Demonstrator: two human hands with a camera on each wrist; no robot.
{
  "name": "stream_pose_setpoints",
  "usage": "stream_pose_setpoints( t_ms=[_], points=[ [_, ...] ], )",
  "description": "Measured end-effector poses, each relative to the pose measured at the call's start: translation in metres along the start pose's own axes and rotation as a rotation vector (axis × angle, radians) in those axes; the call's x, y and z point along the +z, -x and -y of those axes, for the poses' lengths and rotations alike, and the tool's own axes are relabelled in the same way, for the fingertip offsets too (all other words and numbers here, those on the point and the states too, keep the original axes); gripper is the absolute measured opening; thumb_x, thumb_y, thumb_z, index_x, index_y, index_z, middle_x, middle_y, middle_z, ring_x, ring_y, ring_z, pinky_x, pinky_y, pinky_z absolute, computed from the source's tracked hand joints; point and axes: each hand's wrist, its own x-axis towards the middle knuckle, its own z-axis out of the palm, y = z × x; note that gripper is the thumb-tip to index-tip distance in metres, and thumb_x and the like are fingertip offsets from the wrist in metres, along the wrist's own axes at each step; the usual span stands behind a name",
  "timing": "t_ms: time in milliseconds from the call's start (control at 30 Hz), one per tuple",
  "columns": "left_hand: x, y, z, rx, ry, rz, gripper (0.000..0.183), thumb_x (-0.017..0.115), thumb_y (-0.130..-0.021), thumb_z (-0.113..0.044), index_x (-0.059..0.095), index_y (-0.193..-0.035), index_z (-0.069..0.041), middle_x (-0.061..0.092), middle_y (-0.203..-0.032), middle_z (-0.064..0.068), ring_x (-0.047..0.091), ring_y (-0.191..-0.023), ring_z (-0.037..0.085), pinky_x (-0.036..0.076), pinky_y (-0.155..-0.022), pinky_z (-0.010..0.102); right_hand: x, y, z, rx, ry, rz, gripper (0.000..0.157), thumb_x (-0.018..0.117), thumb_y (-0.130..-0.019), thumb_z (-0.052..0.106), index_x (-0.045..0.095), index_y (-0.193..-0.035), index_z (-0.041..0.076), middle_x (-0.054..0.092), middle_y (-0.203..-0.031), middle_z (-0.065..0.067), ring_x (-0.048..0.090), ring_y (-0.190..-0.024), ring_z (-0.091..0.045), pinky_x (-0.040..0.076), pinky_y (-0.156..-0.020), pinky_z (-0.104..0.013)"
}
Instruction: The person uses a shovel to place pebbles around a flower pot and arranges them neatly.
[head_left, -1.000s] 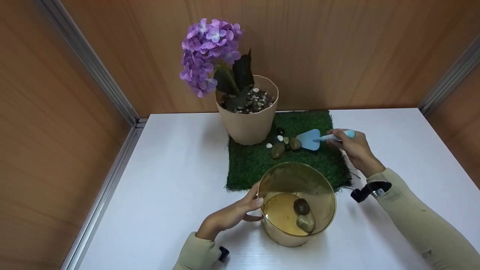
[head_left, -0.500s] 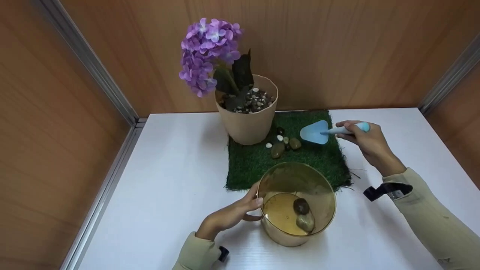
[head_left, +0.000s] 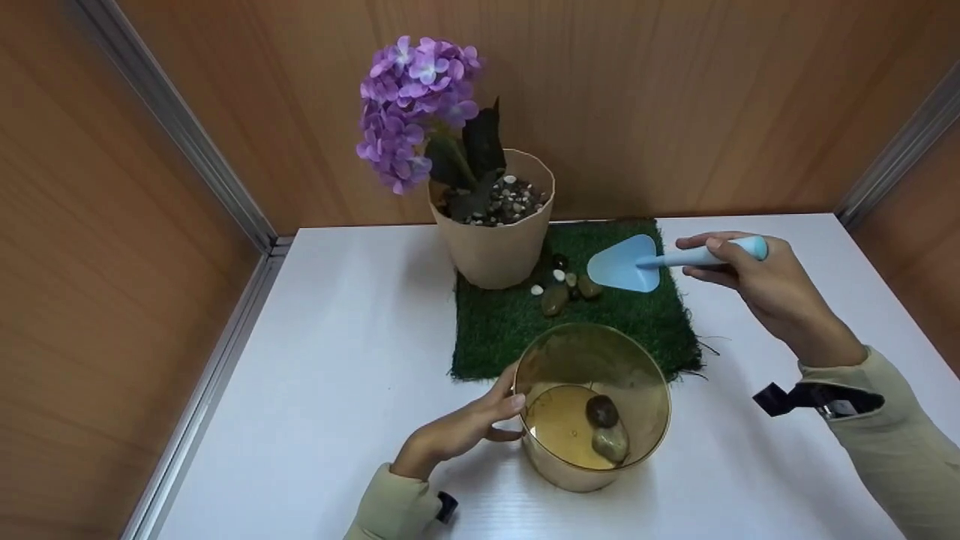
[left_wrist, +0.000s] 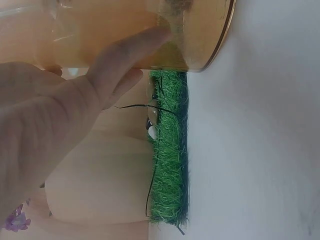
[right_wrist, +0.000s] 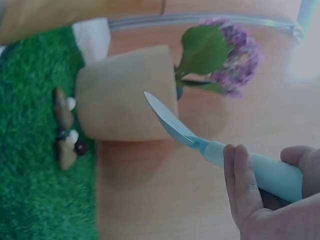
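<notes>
My right hand [head_left: 780, 296] grips the pale handle of a small light-blue trowel [head_left: 626, 264], its blade held above the right part of the turf mat [head_left: 502, 337]. Nothing lies on the blade. In the right wrist view the trowel [right_wrist: 172, 122] appears edge-on in front of the pot. My left hand [head_left: 469, 427] holds the left wall of a clear amber round container [head_left: 652, 442], fingers spread around its side. A dark stone [head_left: 601, 411] and an olive stone [head_left: 611, 444] lie inside it. Brown stones [head_left: 555, 301] and several small pebbles [head_left: 559, 276] sit in a cluster on the mat.
A beige flowerpot [head_left: 495, 255] with a purple flower [head_left: 420, 105] stands on the mat's back left corner, filled with small gravel. Wooden panels [head_left: 675, 112] close off the back and sides of the white table [head_left: 337, 337].
My right hand has drawn the trowel back to the right and upward, away from the stones. The left hand and the amber container have stayed put.
</notes>
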Motion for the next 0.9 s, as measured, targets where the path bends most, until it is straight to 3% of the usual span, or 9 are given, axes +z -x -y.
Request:
stream_pose_setpoints(
  t_ms=[233, 467, 733, 900],
  points=[
    [0.0, 0.0, 0.0, -0.015, -0.002, 0.001, 0.07, 0.034, -0.097, -0.051, -0.008, -0.148, -0.03, -0.01, -0.154, 0.003, 0.007, -0.139, 0.025, 0.045, -0.094, 0.039, 0.01, 0.015, 0.018, -0.038, 0.017, 0.117, 0.036, 0.052, -0.096, 0.01, 0.051, -0.12, -0.017, 0.059, -0.118, -0.02, 0.063, -0.098, -0.027, 0.046, -0.085, -0.036],
    [-0.001, 0.0, 0.002, 0.001, 0.006, 0.009, 0.065, 0.032, -0.099, -0.046, -0.007, -0.148, -0.033, -0.009, -0.154, 0.003, 0.006, -0.139, 0.025, 0.044, -0.095, 0.04, 0.019, 0.027, 0.03, -0.04, 0.026, 0.293, 0.032, 0.045, -0.098, 0.005, 0.049, -0.121, -0.018, 0.058, -0.119, -0.022, 0.063, -0.098, -0.029, 0.047, -0.085, -0.037],
    [-0.001, 0.0, 0.002, -0.001, -0.009, 0.004, 0.064, 0.032, -0.098, -0.047, -0.007, -0.148, -0.035, -0.009, -0.154, 0.0, 0.009, -0.139, 0.023, 0.045, -0.094, 0.038, 0.036, 0.034, 0.031, 0.021, 0.36, 0.409, 0.027, 0.048, -0.098, 0.012, 0.062, -0.117, -0.002, 0.062, -0.114, -0.018, 0.065, -0.089, -0.03, 0.052, -0.082, -0.034],
    [-0.001, 0.0, 0.001, 0.006, -0.01, 0.01, 0.065, 0.033, -0.096, -0.053, -0.005, -0.147, -0.039, -0.008, -0.154, -0.002, 0.009, -0.139, 0.025, 0.045, -0.094, 0.039, 0.049, 0.036, 0.023, -0.007, 0.395, 0.54, 0.023, 0.054, -0.094, 0.008, 0.066, -0.113, 0.003, 0.063, -0.112, -0.014, 0.065, -0.091, -0.03, 0.054, -0.077, -0.037]
  ],
)
